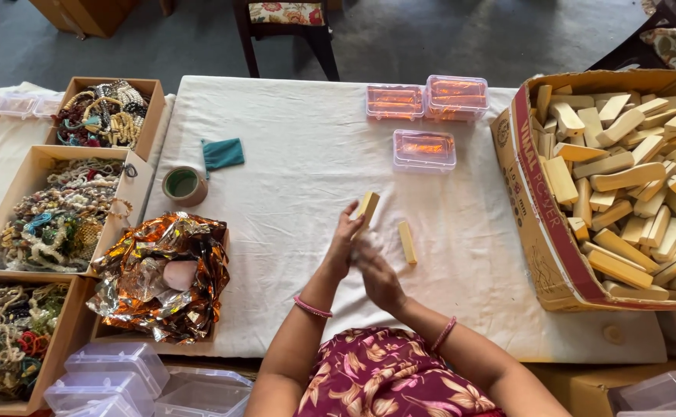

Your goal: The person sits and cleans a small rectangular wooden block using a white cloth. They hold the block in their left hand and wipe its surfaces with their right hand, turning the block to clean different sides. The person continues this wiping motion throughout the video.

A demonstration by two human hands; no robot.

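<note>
My left hand [343, 245] is raised over the white cloth [291, 177] and holds a pale wooden block [367, 207] upright by its lower end. My right hand [379, 276] is pressed against the left hand from the right, fingers curled; something pale and blurred shows between the hands, and I cannot tell what it is. A second pale wooden block [407, 242] lies flat on the cloth just to the right of my hands, untouched.
A large cardboard box [535, 224] full of wooden blocks stands at the right. Three clear lidded boxes [424, 149] with orange contents sit at the back. Left are a foil pile [160, 278], a tape roll [183, 185], a green pouch [223, 154], bead boxes [13, 193] and empty plastic boxes [114, 371].
</note>
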